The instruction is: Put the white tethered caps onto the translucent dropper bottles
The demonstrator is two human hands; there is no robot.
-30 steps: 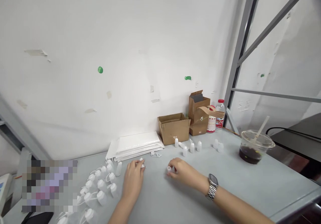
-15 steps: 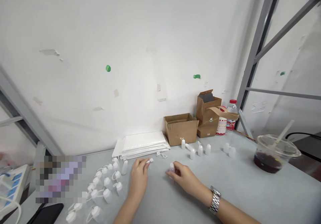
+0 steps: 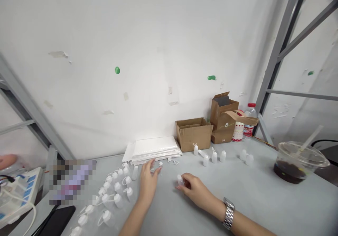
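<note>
Pinched between the thumb and fingers of my right hand (image 3: 196,188) is a small translucent bottle (image 3: 180,180), slightly tilted and with no cap on it. My left hand (image 3: 148,181) is over the table with thumb and index finger apart. Just past its thumb tip shows a small white cap (image 3: 160,164); whether it touches the thumb I cannot tell. To the left of that hand stand several capped squeeze bottles (image 3: 117,199) with looped strap caps. A few loose cap pieces (image 3: 173,161) lie in front of the white envelopes.
A stack of white envelopes (image 3: 154,148) lies against the wall beside a cardboard box (image 3: 194,137) and a brown paper bag (image 3: 224,123). Several small bottles (image 3: 214,156) stand before the box. At right is a drink cup (image 3: 295,163); at left, a black phone (image 3: 59,220) and power strip (image 3: 26,193).
My left thumb and index finger have spread apart from the white cap they held. The bottle in my right hand has tipped slightly. The whole view has shifted a little.
</note>
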